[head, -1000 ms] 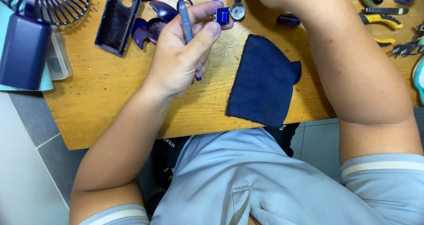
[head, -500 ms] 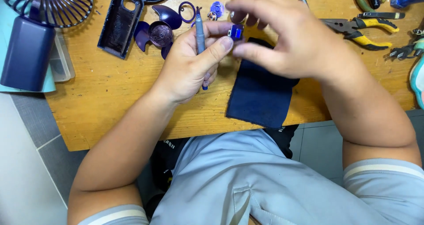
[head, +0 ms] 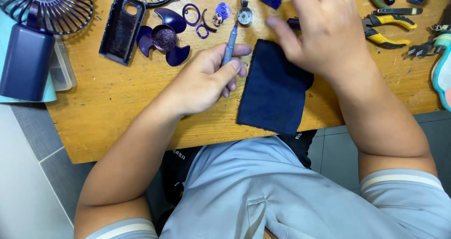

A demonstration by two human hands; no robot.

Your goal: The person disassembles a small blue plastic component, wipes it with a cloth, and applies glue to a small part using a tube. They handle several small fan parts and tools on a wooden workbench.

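Fan in bits [head: 164, 38], nothing back together. Left hand [head: 206, 77] gripping screwdriver [head: 229, 46]; right hand [head: 324, 32] open over cloth [head: 272, 96]

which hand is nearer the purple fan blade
Left. The left hand, holding a slim screwdriver, sits just right of the fan blade; the right hand hovers farther right, beyond the dark cloth.
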